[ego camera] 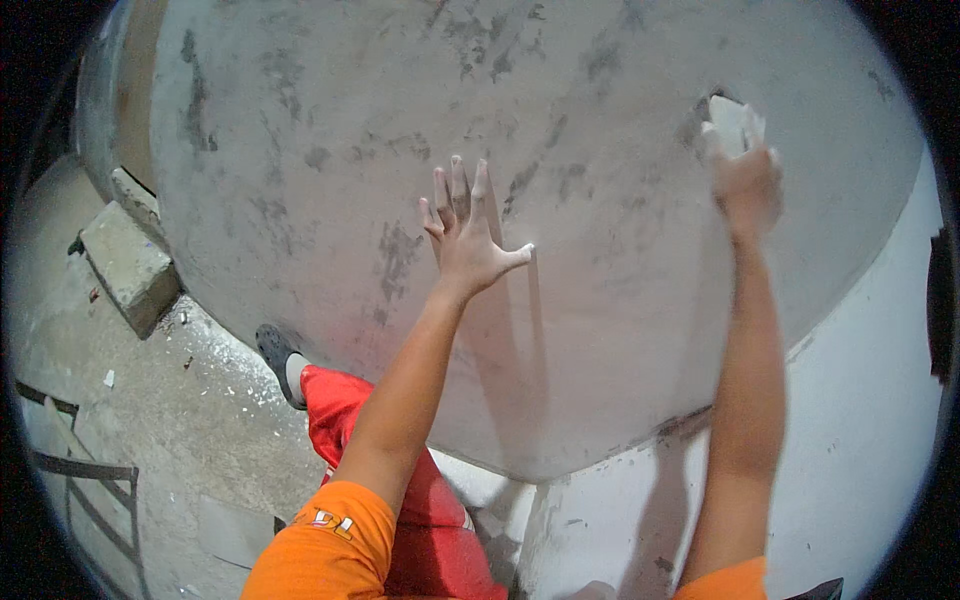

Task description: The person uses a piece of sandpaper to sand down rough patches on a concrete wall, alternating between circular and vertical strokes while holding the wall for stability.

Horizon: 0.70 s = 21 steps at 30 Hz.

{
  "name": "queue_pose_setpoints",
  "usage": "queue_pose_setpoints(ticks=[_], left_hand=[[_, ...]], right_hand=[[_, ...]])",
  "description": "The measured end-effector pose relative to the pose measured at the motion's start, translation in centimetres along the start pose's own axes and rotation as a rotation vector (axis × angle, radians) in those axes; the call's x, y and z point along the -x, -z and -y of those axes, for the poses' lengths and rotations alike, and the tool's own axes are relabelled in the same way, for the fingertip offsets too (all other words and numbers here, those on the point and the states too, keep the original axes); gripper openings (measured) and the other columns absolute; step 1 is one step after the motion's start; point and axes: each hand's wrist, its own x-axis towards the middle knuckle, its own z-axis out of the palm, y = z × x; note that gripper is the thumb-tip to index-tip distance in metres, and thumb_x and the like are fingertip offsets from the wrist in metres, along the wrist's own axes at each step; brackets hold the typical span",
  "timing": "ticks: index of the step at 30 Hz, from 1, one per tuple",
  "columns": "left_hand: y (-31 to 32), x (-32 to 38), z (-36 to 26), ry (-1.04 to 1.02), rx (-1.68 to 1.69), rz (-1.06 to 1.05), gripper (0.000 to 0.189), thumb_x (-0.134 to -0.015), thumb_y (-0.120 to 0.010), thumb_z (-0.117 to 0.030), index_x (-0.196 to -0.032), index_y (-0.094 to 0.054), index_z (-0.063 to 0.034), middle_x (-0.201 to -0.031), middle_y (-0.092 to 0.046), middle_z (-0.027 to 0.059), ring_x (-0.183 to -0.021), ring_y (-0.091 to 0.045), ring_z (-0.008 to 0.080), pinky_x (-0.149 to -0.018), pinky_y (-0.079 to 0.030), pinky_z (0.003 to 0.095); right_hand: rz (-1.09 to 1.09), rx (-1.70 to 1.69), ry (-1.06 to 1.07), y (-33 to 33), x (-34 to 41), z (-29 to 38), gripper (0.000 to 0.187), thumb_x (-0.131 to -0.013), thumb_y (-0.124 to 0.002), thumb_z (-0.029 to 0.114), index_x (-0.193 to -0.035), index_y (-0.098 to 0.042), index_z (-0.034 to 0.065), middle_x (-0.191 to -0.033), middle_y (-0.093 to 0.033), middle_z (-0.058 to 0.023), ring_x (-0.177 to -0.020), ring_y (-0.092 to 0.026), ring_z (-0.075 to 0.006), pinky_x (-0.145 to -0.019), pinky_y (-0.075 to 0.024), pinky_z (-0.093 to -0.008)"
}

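A broad grey plastered surface (pixel 600 315) with dark, uneven patches fills most of the view. My left hand (pixel 474 251) is spread on or just over its middle, thumb out to the right and fingers apart, holding nothing. White powder coats the fingertips. Up at the right, my right hand (pixel 748 184) grips a small whitish flat piece (pixel 727 121) against the surface beside a dark patch. Motion blurs this hand, and whether the piece is sandpaper or a scraper cannot be told. Its fingers are whitened too.
A rough concrete block (pixel 131 259) lies at the surface's left edge. Dark metal frames (pixel 90 470) stand on the dusty, white-speckled floor (pixel 217 427) at lower left. My foot in a dark clog (pixel 276 356) is near the lower edge. A white wall (pixel 847 420) adjoins at right.
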Motion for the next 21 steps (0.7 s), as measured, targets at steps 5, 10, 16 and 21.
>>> queue_pose_setpoints(ticks=[5,10,16,21], left_hand=[[-0.5,0.3,0.1,0.017,0.029,0.023,0.146,-0.057,-0.090,-0.063,-0.170,-0.005,-0.0258,-0.177,0.007,0.0097,-0.161,0.017,0.0331,-0.124,0.002,0.0674],[-0.6,0.4,-0.1,-0.005,0.065,-0.014,0.147,-0.056,-0.091,-0.062,-0.170,-0.006,-0.0250,-0.177,0.006,0.0102,-0.161,0.015,0.0341,-0.124,0.006,0.0664],[-0.5,0.3,-0.1,-0.001,0.034,-0.023,0.148,-0.055,-0.091,-0.062,-0.171,-0.006,-0.0251,-0.177,0.006,0.0099,-0.161,0.016,0.0332,-0.125,0.004,0.0651],[-0.8,0.0,0.3,-0.003,0.050,-0.039,0.149,-0.054,-0.091,-0.065,-0.171,-0.007,-0.0260,-0.177,0.005,0.0091,-0.162,0.014,0.0337,-0.124,0.004,0.0663]], right_hand=[[0.387,0.067,0.366,-1.1,10.3,4.5,0.067,-0.094,-0.069,0.055,-0.147,-0.058,0.0161,-0.144,-0.057,-0.0216,-0.114,-0.070,-0.0362,-0.093,-0.0580,-0.0546],[0.275,0.026,0.530,-0.1,4.5,0.3,0.069,-0.089,-0.075,0.051,-0.145,-0.061,0.0145,-0.137,-0.062,-0.0190,-0.111,-0.070,-0.0322,-0.096,-0.0568,-0.0513],[-0.064,-0.085,0.141,-1.8,1.9,-1.1,0.067,-0.089,-0.072,0.059,-0.130,-0.067,0.0066,-0.108,-0.065,-0.0181,-0.103,-0.068,-0.0330,-0.088,-0.0552,-0.0485],[0.205,0.017,0.508,0.1,7.7,2.9,0.067,-0.090,-0.072,0.057,-0.141,-0.064,0.0145,-0.121,-0.065,-0.0178,-0.107,-0.070,-0.0329,-0.093,-0.0572,-0.0504]])
